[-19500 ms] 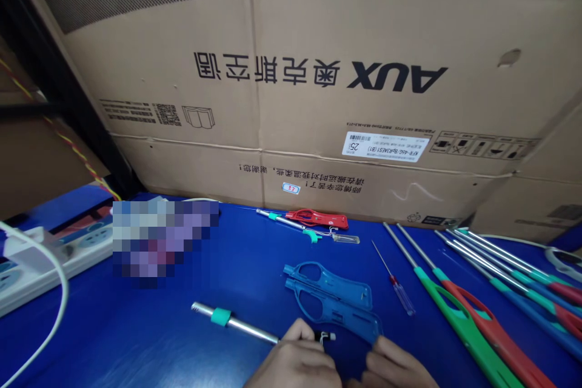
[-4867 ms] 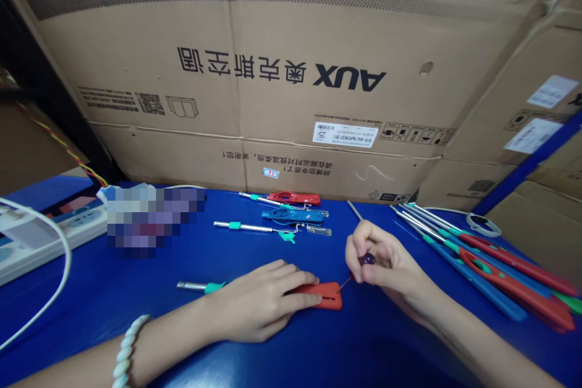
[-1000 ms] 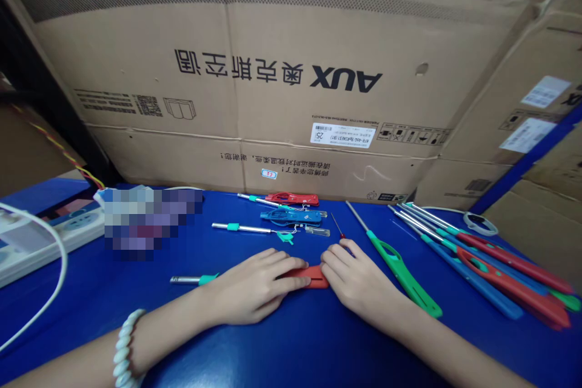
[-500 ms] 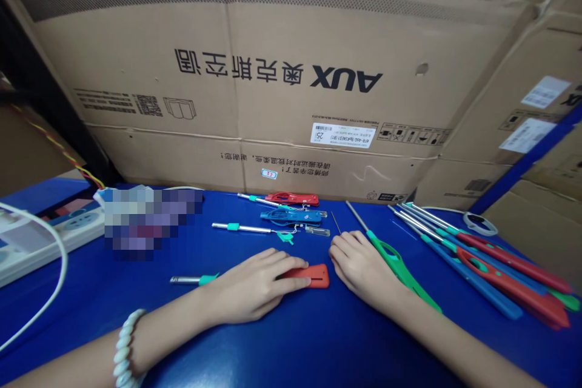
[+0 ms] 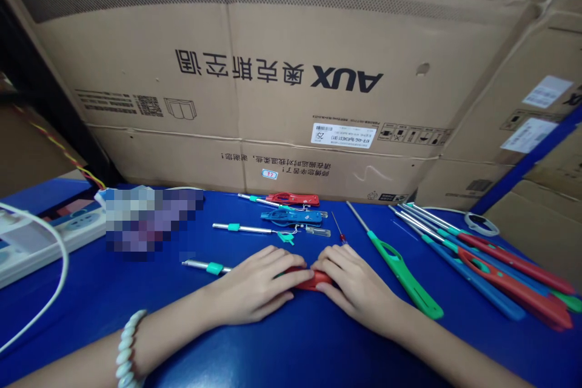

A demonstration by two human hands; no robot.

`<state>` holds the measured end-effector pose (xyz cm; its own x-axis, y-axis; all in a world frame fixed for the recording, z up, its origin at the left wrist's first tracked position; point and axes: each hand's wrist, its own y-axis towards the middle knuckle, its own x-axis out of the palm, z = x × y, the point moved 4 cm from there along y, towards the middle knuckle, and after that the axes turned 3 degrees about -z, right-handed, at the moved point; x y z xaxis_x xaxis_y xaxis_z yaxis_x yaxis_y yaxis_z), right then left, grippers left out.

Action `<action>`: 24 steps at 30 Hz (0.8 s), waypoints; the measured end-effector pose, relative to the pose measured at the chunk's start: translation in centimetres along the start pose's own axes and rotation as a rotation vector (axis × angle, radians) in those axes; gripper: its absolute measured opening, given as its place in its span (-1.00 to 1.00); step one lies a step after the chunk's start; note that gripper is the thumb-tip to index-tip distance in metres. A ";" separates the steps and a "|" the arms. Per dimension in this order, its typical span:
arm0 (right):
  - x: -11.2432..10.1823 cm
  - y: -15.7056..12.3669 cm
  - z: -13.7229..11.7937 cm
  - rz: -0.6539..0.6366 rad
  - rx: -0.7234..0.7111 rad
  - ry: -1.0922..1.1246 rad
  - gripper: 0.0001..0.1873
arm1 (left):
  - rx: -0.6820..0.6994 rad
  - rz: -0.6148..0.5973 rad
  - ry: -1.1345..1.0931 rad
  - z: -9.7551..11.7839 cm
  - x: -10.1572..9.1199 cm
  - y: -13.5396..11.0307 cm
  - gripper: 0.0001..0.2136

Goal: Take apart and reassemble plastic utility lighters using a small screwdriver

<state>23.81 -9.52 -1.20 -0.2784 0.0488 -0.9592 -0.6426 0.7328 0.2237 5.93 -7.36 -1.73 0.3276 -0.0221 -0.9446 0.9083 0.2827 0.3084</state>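
Note:
My left hand (image 5: 259, 285), palm down, wraps round an orange-red long-nosed lighter (image 5: 309, 280) low over the blue table. The lighter's metal tube with a teal collar (image 5: 214, 268) sticks out to the left of that hand. My right hand (image 5: 352, 282) has its fingers and thumb closed on the lighter's right end. Both hands hide much of the handle. Just beyond my right fingers lies a thin metal shaft with a small red end (image 5: 342, 236). Farther back are a blue handle shell (image 5: 291, 217), a red handle shell (image 5: 293, 199) and loose metal tubes (image 5: 250, 229).
A green lighter (image 5: 402, 276) lies right of my right hand. Several red and blue lighters (image 5: 486, 282) are bunched farther right. A white power strip (image 5: 54, 251) with a cable stands at the left. A large cardboard box (image 5: 273, 109) walls off the back.
My right hand has moved left onto the lighter's right end. The lighter has turned, and its tube has shifted slightly right and up. The thin shaft's red end now shows.

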 end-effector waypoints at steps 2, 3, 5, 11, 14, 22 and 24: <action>0.2 0.0 0.1 0.022 0.002 -0.062 -0.90 | -0.064 0.042 -0.005 -0.2 -0.2 0.0 -0.75; 0.3 0.0 0.2 0.028 0.000 -0.093 -0.89 | -0.091 0.056 -0.009 -0.4 -0.2 -0.1 -0.78; 0.6 0.0 0.4 0.030 -0.003 -0.130 -0.90 | -0.132 0.076 -0.011 -0.6 -0.1 -0.1 -0.80; 0.9 -0.3 0.7 0.073 0.008 -0.117 -0.94 | -0.151 0.075 0.089 -0.9 0.2 0.0 -0.80; 1.0 -0.2 0.7 0.104 -0.010 -0.134 -0.93 | -0.151 0.052 0.101 -1.0 0.2 0.0 -0.83; 1.0 -0.2 0.9 0.120 -0.022 -0.188 -0.92 | -0.116 0.077 0.217 -0.5 0.3 0.0 -0.83; 0.9 -0.2 0.9 0.129 -0.021 -0.192 -0.92 | -0.113 0.067 0.225 -0.5 0.3 0.0 -0.82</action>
<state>24.32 -8.98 -2.23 -0.2194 0.2709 -0.9373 -0.6258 0.6980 0.3482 5.94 -6.92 -2.09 0.3089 0.2108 -0.9275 0.8476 0.3814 0.3689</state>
